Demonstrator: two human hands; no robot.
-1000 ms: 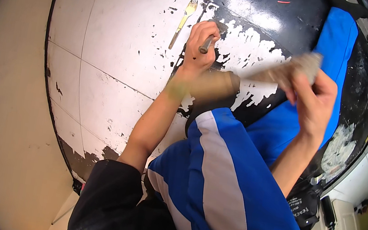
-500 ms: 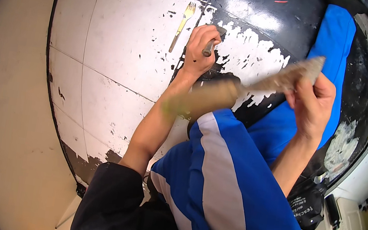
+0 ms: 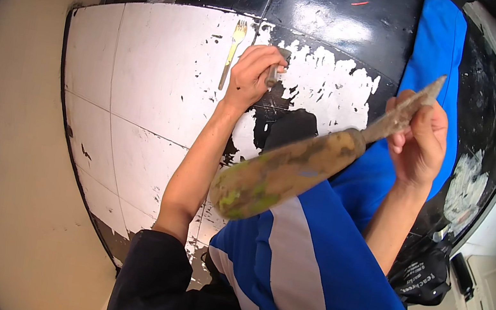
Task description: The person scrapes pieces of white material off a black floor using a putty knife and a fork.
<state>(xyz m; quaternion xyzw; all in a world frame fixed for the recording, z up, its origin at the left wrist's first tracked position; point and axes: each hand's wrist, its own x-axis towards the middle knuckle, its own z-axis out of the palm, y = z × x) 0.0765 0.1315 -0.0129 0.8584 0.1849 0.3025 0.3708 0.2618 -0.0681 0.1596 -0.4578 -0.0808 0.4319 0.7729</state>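
Observation:
My left hand (image 3: 251, 77) is closed around a chisel-like grey metal tool (image 3: 272, 77). Its round butt end points up toward me, and a dark flat part shows beyond my fingers at the floor. Pinched by its blade in my right hand (image 3: 425, 141) is a trowel (image 3: 288, 168). The trowel's thick, worn wooden handle, stained with green, points down to the left and hangs above my knee, apart from the metal tool. A yellowish fork (image 3: 234, 49) lies on the white floor just left of my left hand.
White coating (image 3: 159, 63) covers the floor at left and breaks into ragged patches over black tiles (image 3: 341, 14). My blue-trousered leg (image 3: 437, 48) stretches along the right. A black bag (image 3: 420, 276) sits at lower right; a beige wall (image 3: 17, 99) borders the left.
The trowel's handle has swung right and up toward me, away from my left forearm. My left hand still holds the metal tool at the floor. The whole view has shifted slightly.

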